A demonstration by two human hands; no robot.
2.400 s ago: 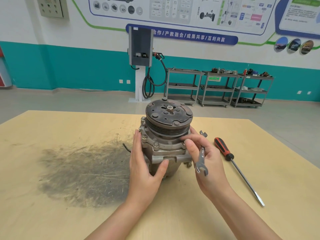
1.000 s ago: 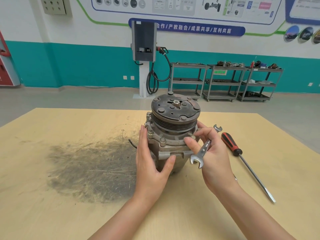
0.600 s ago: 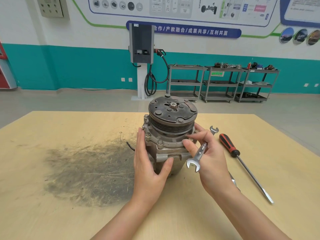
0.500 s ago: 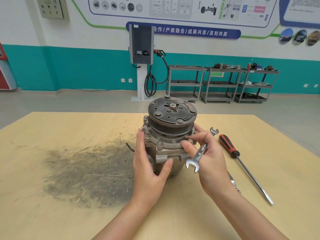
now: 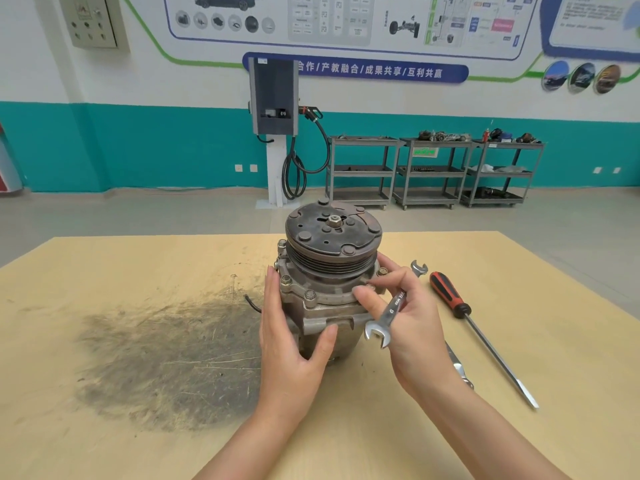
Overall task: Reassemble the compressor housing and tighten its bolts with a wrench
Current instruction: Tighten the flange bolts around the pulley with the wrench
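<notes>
A grey metal compressor (image 5: 329, 282) stands upright on the wooden table (image 5: 138, 265), its rusty pulley plate on top. Several bolts (image 5: 310, 295) stick up from the housing flange. My left hand (image 5: 294, 344) grips the compressor's left side, thumb pressed on the front. My right hand (image 5: 405, 317) holds an open-end wrench (image 5: 386, 315) in its palm, while its thumb and forefinger pinch a bolt on the flange's front right edge.
A red-and-black screwdriver (image 5: 474, 327) lies to the right of the compressor. Another metal tool (image 5: 459, 367) lies partly hidden under my right forearm. A dark grease stain (image 5: 173, 358) covers the table to the left. Shelving carts (image 5: 433, 171) stand far behind.
Both hands stay in nearly the same place. My right fingers have shifted slightly at the front right bolt, and the wrench has tilted a little in my palm.
</notes>
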